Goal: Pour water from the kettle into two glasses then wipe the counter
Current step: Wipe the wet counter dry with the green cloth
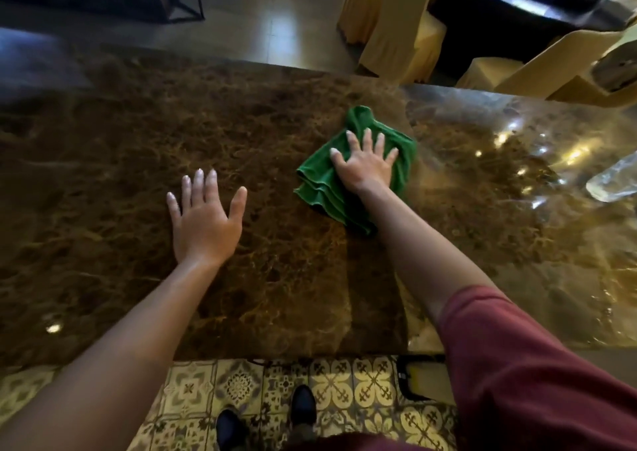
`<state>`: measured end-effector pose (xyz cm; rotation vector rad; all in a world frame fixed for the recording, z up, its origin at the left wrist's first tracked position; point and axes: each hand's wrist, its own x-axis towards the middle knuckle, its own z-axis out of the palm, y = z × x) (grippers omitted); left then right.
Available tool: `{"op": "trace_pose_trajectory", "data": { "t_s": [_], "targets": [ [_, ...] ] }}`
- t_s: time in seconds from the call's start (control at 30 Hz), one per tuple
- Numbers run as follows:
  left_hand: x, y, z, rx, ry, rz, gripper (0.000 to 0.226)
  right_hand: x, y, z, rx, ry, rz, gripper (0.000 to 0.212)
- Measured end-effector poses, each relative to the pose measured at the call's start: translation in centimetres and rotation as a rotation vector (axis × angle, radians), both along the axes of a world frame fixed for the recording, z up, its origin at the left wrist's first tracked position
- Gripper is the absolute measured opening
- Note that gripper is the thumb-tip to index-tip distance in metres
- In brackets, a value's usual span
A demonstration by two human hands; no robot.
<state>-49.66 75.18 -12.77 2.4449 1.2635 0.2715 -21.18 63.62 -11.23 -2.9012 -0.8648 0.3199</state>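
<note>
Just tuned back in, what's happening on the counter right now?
The person is on the wiping step. Their right hand presses flat, fingers spread, on a crumpled green cloth on the dark brown marble counter. The left hand rests open on the bare stone beside it. A clear glass object shows at the right edge, too blurred to identify. No kettle is in view.

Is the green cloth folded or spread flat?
Folded: the green cloth shows stacked layered edges at its near-left side, bunched under the right hand.
</note>
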Motion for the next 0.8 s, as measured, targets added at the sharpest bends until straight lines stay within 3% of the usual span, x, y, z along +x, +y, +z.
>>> {"op": "trace_pose_trajectory", "data": {
  "t_s": [0.07,0.1,0.2,0.27,0.4,0.5,0.6,0.7,0.8],
  "targets": [
    [-0.1,-0.6,0.6,-0.047,-0.102,0.042,0.086,-1.9,1.8,-0.5,0.022,0.038,0.108,0.077],
    [-0.8,-0.6,0.7,-0.032,-0.066,0.053,0.084,-3.2,2.7,-0.4,0.026,0.047,0.167,0.077],
    [-4.3,-0.2,0.8,0.106,0.258,0.047,0.085,-6.7,5.2,-0.7,0.039,0.033,0.316,0.076],
    [-6.6,-0.5,0.4,0.091,0.339,0.098,0.091,-7.3,6.6,-0.8,0.030,0.028,0.370,0.076],
    [-7.4,-0.4,-0.5,0.074,0.278,0.119,0.096,-9.0,10.8,-0.5,0.011,0.000,0.469,0.075],
    [-8.0,-0.1,-0.6,0.085,0.270,0.138,0.099,-11.3,13.1,-0.3,0.016,-0.002,0.665,0.070],
    [-8.3,0.4,-0.5,0.094,0.258,0.121,0.100,-12.2,10.6,-0.7,0.029,-0.010,0.762,0.067],
    [-8.0,0.0,-0.5,0.075,0.296,0.099,0.096,-10.3,5.7,-1.0,0.031,-0.018,0.571,0.069],
    [-7.2,-0.6,0.2,0.060,0.283,0.068,0.087,-5.4,1.6,-0.4,0.022,-0.032,0.244,0.072]
  ]
}}
